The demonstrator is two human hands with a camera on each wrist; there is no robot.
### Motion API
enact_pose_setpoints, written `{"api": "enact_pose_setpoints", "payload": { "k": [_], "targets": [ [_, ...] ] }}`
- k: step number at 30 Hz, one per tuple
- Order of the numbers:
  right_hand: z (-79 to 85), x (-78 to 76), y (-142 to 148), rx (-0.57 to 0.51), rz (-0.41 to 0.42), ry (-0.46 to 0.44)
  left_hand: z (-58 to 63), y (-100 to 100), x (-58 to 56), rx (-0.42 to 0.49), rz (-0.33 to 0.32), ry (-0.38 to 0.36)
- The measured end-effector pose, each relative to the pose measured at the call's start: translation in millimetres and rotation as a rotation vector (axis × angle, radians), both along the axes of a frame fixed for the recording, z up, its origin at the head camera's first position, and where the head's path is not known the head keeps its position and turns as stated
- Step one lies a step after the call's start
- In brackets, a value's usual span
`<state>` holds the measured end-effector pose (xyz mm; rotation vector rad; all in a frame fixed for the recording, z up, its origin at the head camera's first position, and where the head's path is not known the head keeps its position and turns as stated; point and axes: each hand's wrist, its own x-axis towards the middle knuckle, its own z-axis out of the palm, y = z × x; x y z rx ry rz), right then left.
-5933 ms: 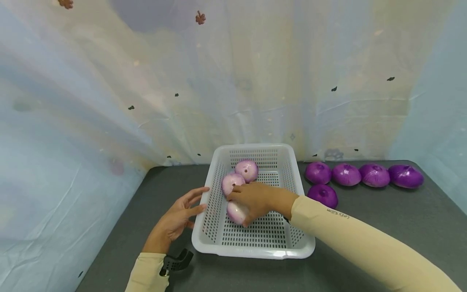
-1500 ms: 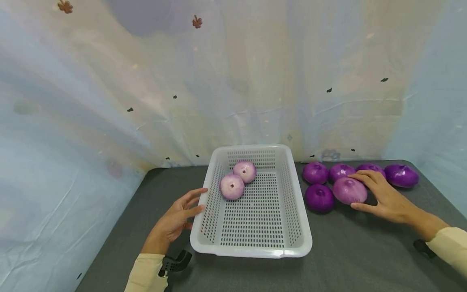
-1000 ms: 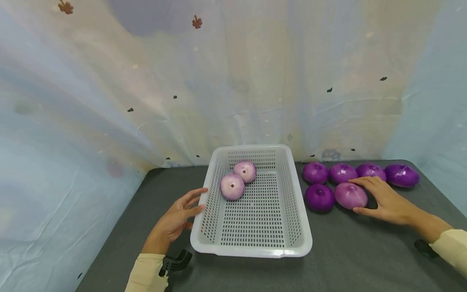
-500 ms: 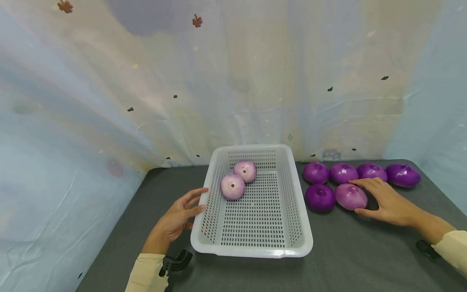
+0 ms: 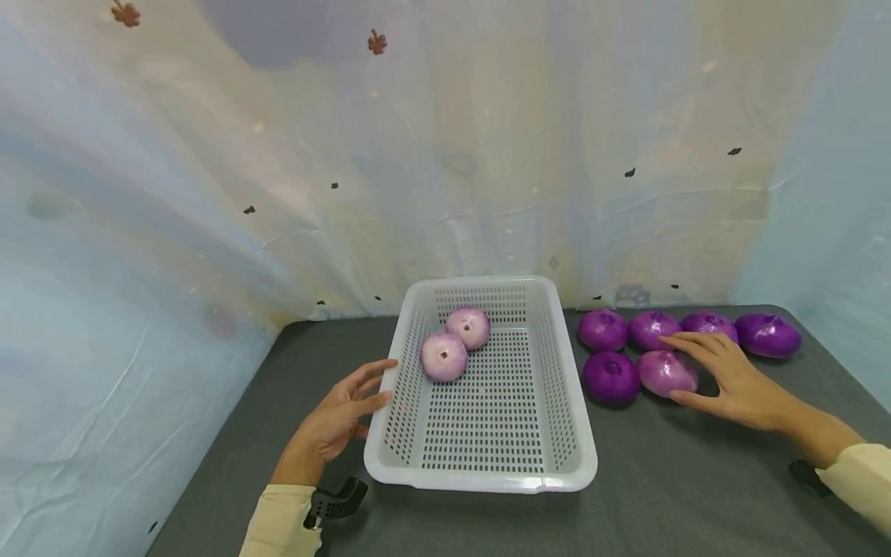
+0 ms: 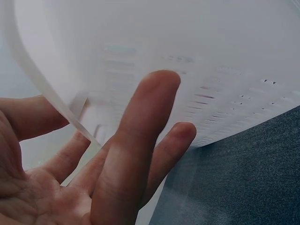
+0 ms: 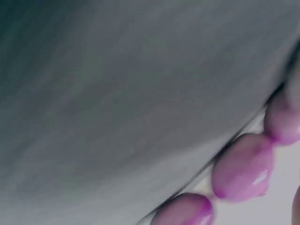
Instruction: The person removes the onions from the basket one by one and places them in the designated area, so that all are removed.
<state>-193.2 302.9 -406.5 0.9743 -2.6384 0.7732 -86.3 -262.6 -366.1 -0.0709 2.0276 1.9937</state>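
I count eight red onions: two in the basket and six on the table. My one white plastic basket, its walls and floor slotted, stands on the dark grey table. The front basket onion and the back basket onion touch, toward the left wall, root ends up.

Right of the basket, four onions line the table's far edge, and two sit in front of them: a dark onion just beside the basket and a paler onion next to it.

My right hand is spread fairly wide at the paler onion, index finger over its far side, thumb at its near side; I cannot tell whether the fingertips touch it. My left hand is loosely spread, fingertips at the basket's left rim.

I wear two cream sleeves and two black wrist straps. Two brown clover shapes mark the pale backdrop.
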Motion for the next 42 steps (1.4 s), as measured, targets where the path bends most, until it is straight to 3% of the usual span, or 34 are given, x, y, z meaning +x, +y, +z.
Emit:
{"api": "enact_pose_setpoints", "payload": {
  "k": [8,13,19,25,31,38,42],
  "targets": [
    [47.8,0.4,-63.2,-0.01,0.081,-0.001,0.8,-1.1,1.9,-0.004,-0.031,0.019],
    [74.1,-1.1,-113.4,0.078,0.153,0.0,-0.3,-1.1,1.1,0.014,-0.047,0.025],
    [92.8,-13.6,-164.0,0.184,0.246,0.025,-2.9,-1.3,0.1,0.035,-0.067,0.031],
    [93.3,-39.0,-201.3,0.276,0.296,0.031,-3.9,-3.1,-1.0,0.021,-0.058,0.032],
    [89.9,-63.0,-234.6,0.37,0.293,-0.052,-1.2,-5.2,-0.2,0.018,-0.052,0.029],
    [82.4,-73.7,-270.5,0.398,0.347,-0.078,-4.4,-9.7,6.1,-0.007,-0.009,0.006],
    [72.7,-75.7,-277.4,0.419,0.319,-0.104,-5.0,-11.0,6.6,-0.003,-0.012,0.011]
  ]
}}
